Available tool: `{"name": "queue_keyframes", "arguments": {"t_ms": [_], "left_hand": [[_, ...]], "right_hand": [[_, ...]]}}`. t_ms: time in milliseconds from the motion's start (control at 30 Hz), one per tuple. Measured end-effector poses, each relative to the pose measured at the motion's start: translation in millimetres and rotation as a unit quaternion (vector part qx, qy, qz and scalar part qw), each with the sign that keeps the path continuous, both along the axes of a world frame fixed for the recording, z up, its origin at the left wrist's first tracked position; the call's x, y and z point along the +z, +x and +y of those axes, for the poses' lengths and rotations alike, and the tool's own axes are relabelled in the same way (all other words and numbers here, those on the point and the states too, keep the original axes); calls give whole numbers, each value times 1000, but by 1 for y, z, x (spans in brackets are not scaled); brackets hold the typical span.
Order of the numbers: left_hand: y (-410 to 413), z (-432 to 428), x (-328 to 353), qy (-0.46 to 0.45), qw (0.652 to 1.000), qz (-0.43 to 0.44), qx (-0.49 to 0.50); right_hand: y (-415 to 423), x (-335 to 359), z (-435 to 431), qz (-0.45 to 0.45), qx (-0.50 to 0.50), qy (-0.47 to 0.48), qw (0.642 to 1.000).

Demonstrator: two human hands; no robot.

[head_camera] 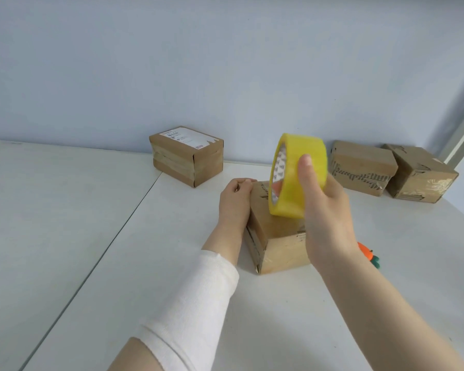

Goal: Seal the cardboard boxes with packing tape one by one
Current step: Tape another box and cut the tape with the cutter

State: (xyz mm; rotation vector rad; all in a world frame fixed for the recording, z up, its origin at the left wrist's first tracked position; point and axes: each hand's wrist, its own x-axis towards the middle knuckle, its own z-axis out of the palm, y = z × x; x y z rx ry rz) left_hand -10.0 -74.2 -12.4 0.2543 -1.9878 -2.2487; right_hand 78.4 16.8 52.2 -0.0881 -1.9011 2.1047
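A small cardboard box [276,245] stands on the white table in front of me. My left hand [235,202] rests against its left side and far top corner, steadying it. My right hand [324,210] grips a yellow roll of packing tape [292,170], held upright just above the box's top; fingers pass through the core and the thumb presses the outer face. A glossy strip of tape lies over the box's top and near face. Whether the roll's free end is stuck to the box is hidden by my hand.
A taped box with a white label [188,156] sits at the back left. Two more cardboard boxes [362,167] [421,175] stand against the wall at the back right. An orange carrot-shaped object [370,254] lies right of the near box. A seam [113,236] divides the table.
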Motion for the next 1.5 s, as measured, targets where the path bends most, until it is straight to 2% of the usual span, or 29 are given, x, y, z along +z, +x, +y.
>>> {"name": "queue_keyframes", "arguments": {"t_ms": [67,133,267,533,767,867,967,1067,1133,1167,1200,1333,1500], "left_hand": [[0,2,0,-6,1000,-8,15],[0,4,0,-7,999,-20,24],[0,3,1,-22,999,-4,25],[2,5,5,-53,999,4,7],[5,5,5,-36,999,3,10],[6,4,6,-83,996,17,-6],[12,-7,15,-236,963,127,-20],[26,-16,24,-346,884,267,-167],[33,-19,21,-466,805,279,-240],[33,-20,18,-518,776,264,-246],[32,-21,16,-547,763,239,-246],[27,-18,15,-518,797,202,-234],[22,-16,18,-531,788,203,-237]], "right_hand": [[22,3,-1,-6,21,-28,999],[44,3,-2,-16,38,-8,999],[68,8,14,-49,20,-10,999],[80,14,46,-107,37,81,990],[87,2,37,-105,33,-28,993],[87,2,44,-115,50,-25,992],[91,5,53,-120,70,34,990],[97,6,62,-109,83,53,989],[97,5,65,-101,84,52,990],[96,4,65,-98,83,52,990],[94,3,65,-93,83,51,991],[91,0,63,-75,61,61,993],[98,-13,70,-80,40,98,991]]}}
